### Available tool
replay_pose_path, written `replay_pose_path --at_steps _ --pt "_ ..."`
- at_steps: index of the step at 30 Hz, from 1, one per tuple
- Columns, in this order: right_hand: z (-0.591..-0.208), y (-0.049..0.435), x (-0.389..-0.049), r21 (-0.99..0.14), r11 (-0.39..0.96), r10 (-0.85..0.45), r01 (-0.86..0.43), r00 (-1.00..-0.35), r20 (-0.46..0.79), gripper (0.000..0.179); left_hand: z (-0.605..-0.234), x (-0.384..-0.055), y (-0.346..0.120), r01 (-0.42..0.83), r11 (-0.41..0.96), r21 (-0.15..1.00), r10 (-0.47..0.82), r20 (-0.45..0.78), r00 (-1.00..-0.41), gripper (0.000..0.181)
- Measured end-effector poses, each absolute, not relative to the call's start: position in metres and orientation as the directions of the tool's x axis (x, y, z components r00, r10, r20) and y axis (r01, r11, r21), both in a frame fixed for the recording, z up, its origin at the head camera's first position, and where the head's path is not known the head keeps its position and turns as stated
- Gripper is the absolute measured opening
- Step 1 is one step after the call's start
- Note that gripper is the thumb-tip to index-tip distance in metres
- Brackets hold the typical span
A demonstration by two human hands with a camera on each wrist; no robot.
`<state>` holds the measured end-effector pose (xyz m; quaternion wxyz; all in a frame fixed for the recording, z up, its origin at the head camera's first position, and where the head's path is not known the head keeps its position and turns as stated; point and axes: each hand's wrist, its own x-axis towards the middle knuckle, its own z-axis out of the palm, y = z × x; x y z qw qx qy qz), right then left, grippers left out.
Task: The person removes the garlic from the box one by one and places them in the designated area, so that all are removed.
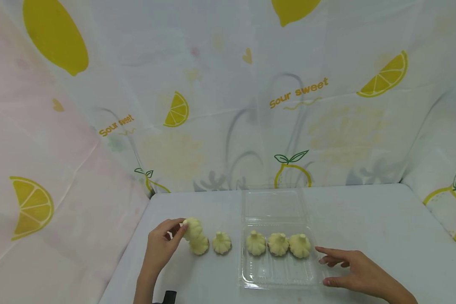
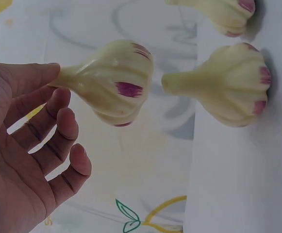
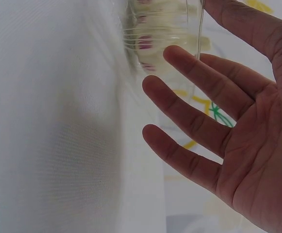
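My left hand (image 1: pixel 161 245) pinches a garlic bulb (image 2: pixel 114 85) by its stem between thumb and fingertips, raised above the table. The bulb is pale cream with purple streaks. Below it stands another garlic bulb (image 1: pixel 199 245), and a third bulb (image 1: pixel 222 243) is to the right of that one. A clear plastic box (image 1: pixel 277 276) with its lid folded back holds a row of three bulbs (image 1: pixel 278 244) along its far side. Beside the box's right edge, my right hand (image 1: pixel 355 272) is spread with relaxed fingers and holds nothing.
A white cloth covers the table (image 1: pixel 372 219). The transparent lid (image 1: pixel 274 204) lies toward the back edge. Behind and at the sides hangs a curtain (image 1: pixel 220 76) printed with lemons. A small black object (image 1: pixel 169 297) shows at the bottom, near the left forearm.
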<state>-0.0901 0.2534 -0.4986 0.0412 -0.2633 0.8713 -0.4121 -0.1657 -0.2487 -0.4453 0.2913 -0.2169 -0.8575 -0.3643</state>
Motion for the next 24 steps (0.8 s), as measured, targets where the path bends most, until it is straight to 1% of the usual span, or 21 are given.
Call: replay_pose_path --at_steps 10,17,24 --pt "-0.500 0.254 -0.089 -0.742 0.519 -0.494 -0.425 -0.857 0.147 0.065 -0.460 -0.169 -0.272 0.401 0.738 0.543 0.026 0.571 -0.820 0.017" --pt "-0.501 0.255 -0.090 -0.736 0.512 -0.496 -0.444 -0.852 0.169 0.066 -0.472 -0.171 -0.277 0.306 0.794 0.525 -0.005 0.510 -0.860 0.014" --pt "-0.500 0.253 -0.091 -0.749 0.522 -0.489 -0.407 -0.863 0.128 0.066 -0.480 -0.172 -0.278 0.241 0.814 0.529 -0.020 0.440 -0.898 0.014"
